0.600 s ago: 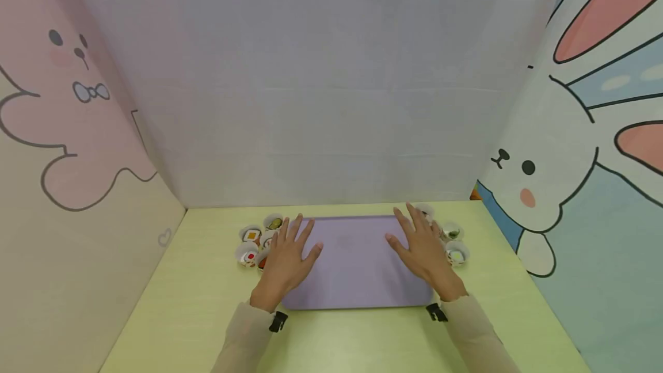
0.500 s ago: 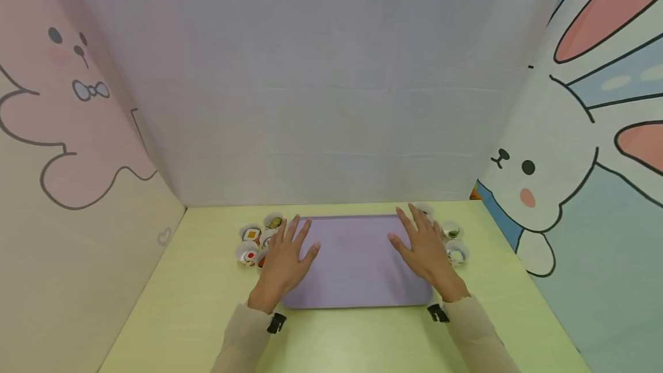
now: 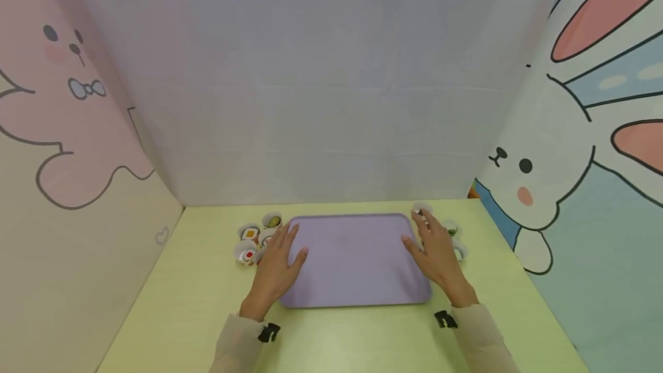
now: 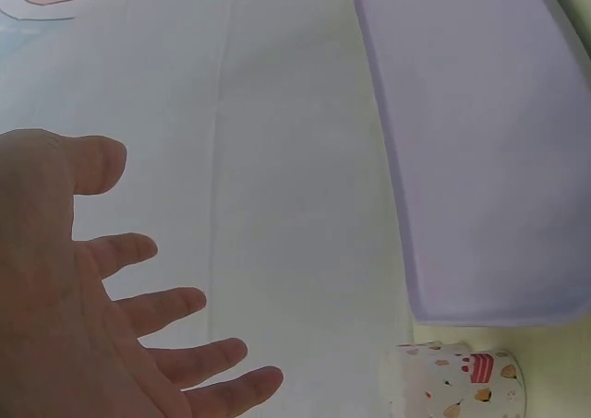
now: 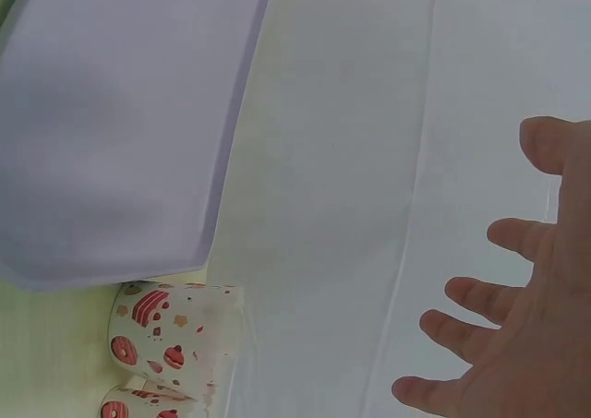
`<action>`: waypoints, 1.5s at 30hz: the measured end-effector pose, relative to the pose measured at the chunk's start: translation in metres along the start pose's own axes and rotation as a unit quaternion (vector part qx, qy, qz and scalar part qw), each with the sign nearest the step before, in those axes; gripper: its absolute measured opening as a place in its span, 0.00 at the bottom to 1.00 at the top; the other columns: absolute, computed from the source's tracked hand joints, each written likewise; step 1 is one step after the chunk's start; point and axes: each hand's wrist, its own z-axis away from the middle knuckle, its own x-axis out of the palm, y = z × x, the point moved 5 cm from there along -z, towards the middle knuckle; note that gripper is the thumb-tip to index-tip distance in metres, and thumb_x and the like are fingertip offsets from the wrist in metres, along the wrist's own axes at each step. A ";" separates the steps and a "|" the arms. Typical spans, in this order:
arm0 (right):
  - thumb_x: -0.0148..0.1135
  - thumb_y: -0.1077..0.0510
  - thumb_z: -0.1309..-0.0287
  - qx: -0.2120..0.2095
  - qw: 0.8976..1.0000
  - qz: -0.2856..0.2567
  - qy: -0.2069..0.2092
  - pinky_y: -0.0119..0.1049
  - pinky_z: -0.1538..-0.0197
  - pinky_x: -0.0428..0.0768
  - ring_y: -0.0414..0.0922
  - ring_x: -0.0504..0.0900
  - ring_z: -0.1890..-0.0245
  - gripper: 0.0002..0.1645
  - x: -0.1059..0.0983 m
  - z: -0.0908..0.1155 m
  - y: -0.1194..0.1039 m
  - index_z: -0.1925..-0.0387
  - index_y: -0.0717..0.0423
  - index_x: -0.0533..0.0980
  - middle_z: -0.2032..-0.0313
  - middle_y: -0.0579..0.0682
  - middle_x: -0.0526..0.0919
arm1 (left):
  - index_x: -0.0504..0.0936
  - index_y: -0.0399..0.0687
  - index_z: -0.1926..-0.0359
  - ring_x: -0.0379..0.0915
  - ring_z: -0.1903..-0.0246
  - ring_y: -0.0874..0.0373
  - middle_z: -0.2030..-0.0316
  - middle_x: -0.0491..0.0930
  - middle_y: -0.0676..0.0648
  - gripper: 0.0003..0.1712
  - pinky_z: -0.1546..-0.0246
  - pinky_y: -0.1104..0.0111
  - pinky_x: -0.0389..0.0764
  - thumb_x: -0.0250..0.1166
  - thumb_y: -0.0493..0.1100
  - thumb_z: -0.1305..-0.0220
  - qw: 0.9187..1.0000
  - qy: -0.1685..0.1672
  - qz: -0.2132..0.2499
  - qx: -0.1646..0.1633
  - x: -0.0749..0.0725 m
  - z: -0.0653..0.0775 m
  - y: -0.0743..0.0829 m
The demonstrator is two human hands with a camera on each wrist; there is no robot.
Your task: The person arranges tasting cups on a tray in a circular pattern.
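Note:
A lavender tray (image 3: 352, 263) lies flat on the pale table. Over its left edge hovers my left hand (image 3: 274, 269), fingers straight and spread, holding nothing. Small paper cups, among them one with a red piece inside (image 3: 246, 253), are grouped beside that hand, some partly hidden by it. My right hand (image 3: 437, 255) hangs above the tray's right edge, its fingers extended and apart with nothing held. More paper cups, one with something green in it (image 3: 452, 229), stand around it. In the right wrist view, a patterned paper cup (image 5: 166, 335) shows by the tray.
A white sheet (image 3: 321, 91) rises behind the table (image 3: 171, 304). Side walls carry a pink cartoon figure (image 3: 83, 131) on the left and a white rabbit (image 3: 549, 189) on the right. Another patterned cup (image 4: 471, 381) stands by the tray in the left wrist view.
Both hands have shifted outward, the left to the left and the right to the right. Their fingers look less widely spread in the head view. The tray and cups stay put.

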 end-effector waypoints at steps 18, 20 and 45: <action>0.66 0.54 0.41 0.046 0.998 0.020 0.037 0.71 0.42 0.67 0.71 0.65 0.37 0.41 -0.013 0.019 0.032 0.31 0.64 0.63 0.33 0.71 0.64 | 0.60 0.50 0.26 0.62 0.31 0.40 0.28 0.62 0.42 0.36 0.36 0.44 0.69 0.61 0.47 0.32 0.989 -0.002 0.129 -0.070 0.012 0.021 -0.040; 0.68 0.55 0.43 0.049 0.998 0.027 0.043 0.70 0.43 0.68 0.71 0.67 0.38 0.42 -0.015 0.022 0.036 0.31 0.64 0.63 0.34 0.71 0.64 | 0.61 0.48 0.27 0.65 0.34 0.38 0.28 0.63 0.41 0.36 0.38 0.45 0.72 0.61 0.46 0.32 0.987 -0.001 0.140 -0.076 0.014 0.024 -0.044; 0.71 0.58 0.48 0.079 0.994 0.049 0.062 0.72 0.48 0.68 0.73 0.67 0.42 0.42 -0.026 0.036 0.061 0.34 0.65 0.65 0.37 0.72 0.66 | 0.70 0.39 0.34 0.76 0.44 0.34 0.40 0.75 0.32 0.30 0.46 0.47 0.79 0.64 0.38 0.36 0.966 -0.010 0.208 -0.153 0.040 0.044 -0.075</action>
